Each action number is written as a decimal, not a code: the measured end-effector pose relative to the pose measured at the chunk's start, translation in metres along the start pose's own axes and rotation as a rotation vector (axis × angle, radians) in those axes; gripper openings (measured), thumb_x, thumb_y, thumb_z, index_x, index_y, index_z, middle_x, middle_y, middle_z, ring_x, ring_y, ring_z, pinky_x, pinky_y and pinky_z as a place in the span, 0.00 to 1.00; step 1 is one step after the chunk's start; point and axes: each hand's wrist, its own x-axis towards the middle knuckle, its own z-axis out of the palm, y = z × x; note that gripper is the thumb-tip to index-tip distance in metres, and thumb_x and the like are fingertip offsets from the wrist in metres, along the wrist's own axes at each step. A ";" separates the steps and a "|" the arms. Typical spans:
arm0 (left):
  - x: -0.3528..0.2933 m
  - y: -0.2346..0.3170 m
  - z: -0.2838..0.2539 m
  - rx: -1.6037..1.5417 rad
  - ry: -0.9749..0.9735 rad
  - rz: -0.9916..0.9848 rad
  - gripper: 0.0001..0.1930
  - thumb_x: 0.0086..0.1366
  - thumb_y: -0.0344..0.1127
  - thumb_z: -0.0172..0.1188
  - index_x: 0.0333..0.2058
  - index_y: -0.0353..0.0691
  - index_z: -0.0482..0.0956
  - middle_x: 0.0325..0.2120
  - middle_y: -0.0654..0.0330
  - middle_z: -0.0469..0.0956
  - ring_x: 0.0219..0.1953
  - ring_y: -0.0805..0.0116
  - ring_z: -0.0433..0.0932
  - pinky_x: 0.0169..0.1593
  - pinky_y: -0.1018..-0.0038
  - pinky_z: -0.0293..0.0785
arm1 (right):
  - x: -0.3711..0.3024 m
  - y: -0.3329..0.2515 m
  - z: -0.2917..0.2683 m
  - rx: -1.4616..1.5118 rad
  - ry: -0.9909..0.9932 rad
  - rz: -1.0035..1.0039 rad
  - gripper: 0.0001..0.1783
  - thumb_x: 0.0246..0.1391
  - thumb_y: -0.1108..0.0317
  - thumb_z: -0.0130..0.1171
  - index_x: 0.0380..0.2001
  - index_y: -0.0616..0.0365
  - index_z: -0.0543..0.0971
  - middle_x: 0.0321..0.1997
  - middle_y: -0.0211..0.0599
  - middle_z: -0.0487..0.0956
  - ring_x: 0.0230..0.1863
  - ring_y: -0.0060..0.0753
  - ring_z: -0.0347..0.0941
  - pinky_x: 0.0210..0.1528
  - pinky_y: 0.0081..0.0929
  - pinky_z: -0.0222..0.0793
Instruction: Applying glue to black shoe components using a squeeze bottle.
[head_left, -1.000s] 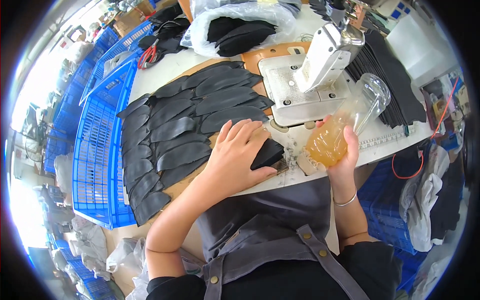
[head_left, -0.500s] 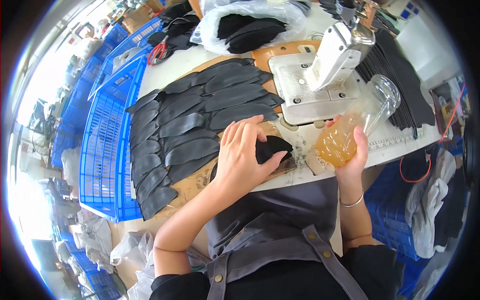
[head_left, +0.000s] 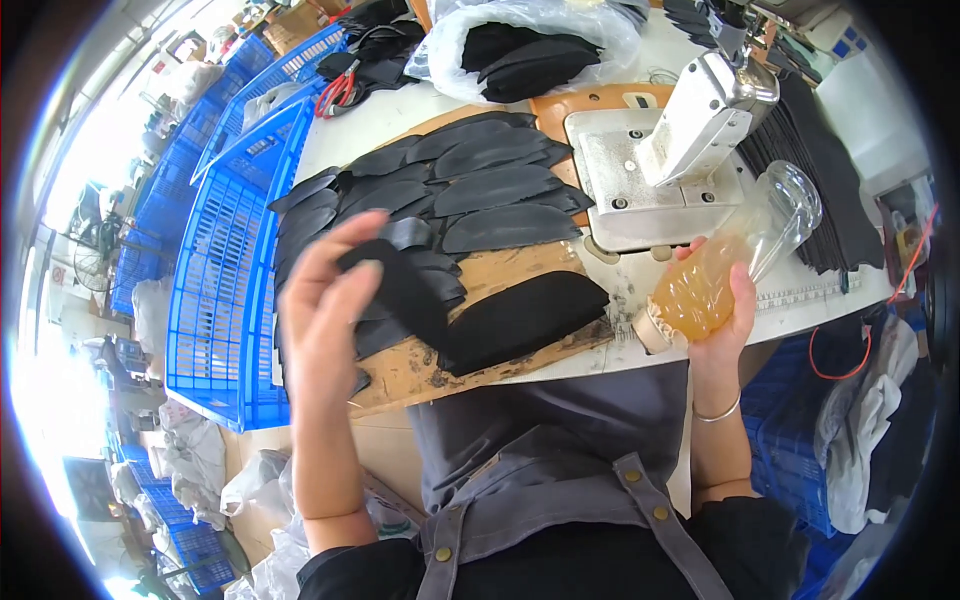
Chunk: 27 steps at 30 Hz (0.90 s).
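My left hand point(head_left: 328, 310), blurred by motion, pinches the upper end of a black curved leather piece point(head_left: 410, 300) between thumb and fingers. The piece hangs tilted over the worn board, its lower end by another black piece point(head_left: 530, 318) that lies flat near the front edge. My right hand point(head_left: 728, 312) grips a clear plastic bottle of amber glue point(head_left: 695, 295), tipped with its ruffled, pale cap end point(head_left: 655, 325) toward the board. Beyond my left hand, overlapping rows of similar black pieces point(head_left: 500, 190) cover the brown board point(head_left: 400, 385).
A white sewing machine point(head_left: 690, 130) stands behind the bottle. At left are blue crates point(head_left: 220, 290). Red-handled scissors point(head_left: 340, 90) and a plastic bag point(head_left: 625, 45) of black pieces lie at the back. Black strips point(head_left: 800, 190) lie at right.
My left hand has moved left, lifting a black piece off the front of the board and uncovering another beneath. My right hand still holds the bottle in much the same pose.
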 end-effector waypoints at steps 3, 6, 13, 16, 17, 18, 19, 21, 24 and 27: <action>0.005 0.025 -0.018 0.024 0.136 0.149 0.15 0.57 0.29 0.55 0.43 0.31 0.75 0.46 0.55 0.75 0.47 0.70 0.72 0.52 0.75 0.63 | 0.001 0.002 -0.001 0.055 0.016 0.012 0.23 0.58 0.54 0.48 0.47 0.63 0.68 0.44 0.42 0.72 0.47 0.35 0.72 0.44 0.32 0.73; 0.020 0.030 -0.006 0.322 0.166 0.189 0.15 0.56 0.30 0.56 0.43 0.33 0.76 0.39 0.59 0.77 0.40 0.72 0.74 0.46 0.74 0.67 | 0.001 0.001 -0.005 0.034 -0.009 0.020 0.25 0.57 0.51 0.45 0.48 0.61 0.68 0.46 0.41 0.72 0.48 0.36 0.70 0.48 0.35 0.70; 0.075 -0.040 0.079 0.708 -0.115 0.329 0.13 0.52 0.35 0.60 0.36 0.37 0.77 0.28 0.57 0.75 0.35 0.65 0.74 0.44 0.70 0.68 | -0.001 0.000 0.004 -0.025 0.023 0.030 0.24 0.57 0.52 0.45 0.48 0.61 0.68 0.45 0.41 0.71 0.48 0.36 0.70 0.48 0.35 0.69; 0.080 -0.066 0.109 0.794 -0.325 0.311 0.11 0.51 0.37 0.60 0.28 0.36 0.75 0.31 0.54 0.74 0.40 0.55 0.72 0.47 0.65 0.66 | -0.002 -0.002 0.006 -0.003 0.037 0.007 0.24 0.56 0.54 0.48 0.47 0.63 0.68 0.44 0.41 0.72 0.46 0.34 0.72 0.44 0.32 0.72; 0.080 -0.069 0.114 0.863 -0.407 0.317 0.10 0.51 0.38 0.60 0.26 0.37 0.74 0.33 0.54 0.74 0.42 0.54 0.70 0.49 0.64 0.65 | -0.002 -0.001 0.004 -0.007 0.038 0.016 0.24 0.57 0.53 0.46 0.47 0.62 0.68 0.45 0.41 0.71 0.46 0.35 0.71 0.46 0.34 0.70; 0.079 -0.072 0.116 0.898 -0.434 0.347 0.11 0.51 0.39 0.61 0.24 0.38 0.73 0.35 0.54 0.72 0.46 0.54 0.68 0.51 0.64 0.62 | -0.002 -0.001 0.003 -0.010 0.037 0.026 0.24 0.57 0.52 0.44 0.48 0.61 0.67 0.45 0.41 0.71 0.46 0.36 0.70 0.49 0.37 0.69; 0.080 -0.072 0.118 0.895 -0.445 0.349 0.11 0.51 0.39 0.61 0.24 0.38 0.73 0.35 0.54 0.72 0.46 0.54 0.68 0.51 0.64 0.62 | -0.002 -0.001 0.001 -0.011 0.047 0.022 0.24 0.57 0.52 0.44 0.48 0.61 0.67 0.45 0.41 0.71 0.46 0.36 0.70 0.49 0.37 0.69; 0.083 -0.069 0.115 0.888 -0.482 0.428 0.11 0.50 0.39 0.62 0.22 0.39 0.73 0.36 0.55 0.72 0.46 0.55 0.67 0.52 0.64 0.62 | -0.002 -0.002 -0.001 -0.023 -0.004 0.039 0.24 0.57 0.53 0.45 0.47 0.62 0.67 0.45 0.41 0.71 0.46 0.36 0.70 0.49 0.37 0.69; 0.089 -0.058 0.106 0.967 -0.494 0.701 0.09 0.50 0.38 0.62 0.23 0.40 0.74 0.36 0.58 0.71 0.45 0.58 0.68 0.52 0.64 0.62 | -0.001 -0.005 -0.001 -0.010 -0.031 0.059 0.24 0.57 0.53 0.45 0.47 0.62 0.68 0.45 0.42 0.71 0.46 0.36 0.70 0.48 0.37 0.69; 0.093 -0.053 0.102 1.033 -0.563 0.780 0.07 0.48 0.36 0.62 0.25 0.41 0.75 0.36 0.60 0.70 0.44 0.60 0.69 0.52 0.65 0.62 | -0.001 -0.004 -0.001 -0.003 -0.024 0.049 0.24 0.56 0.53 0.45 0.47 0.63 0.67 0.45 0.42 0.71 0.46 0.36 0.70 0.48 0.37 0.69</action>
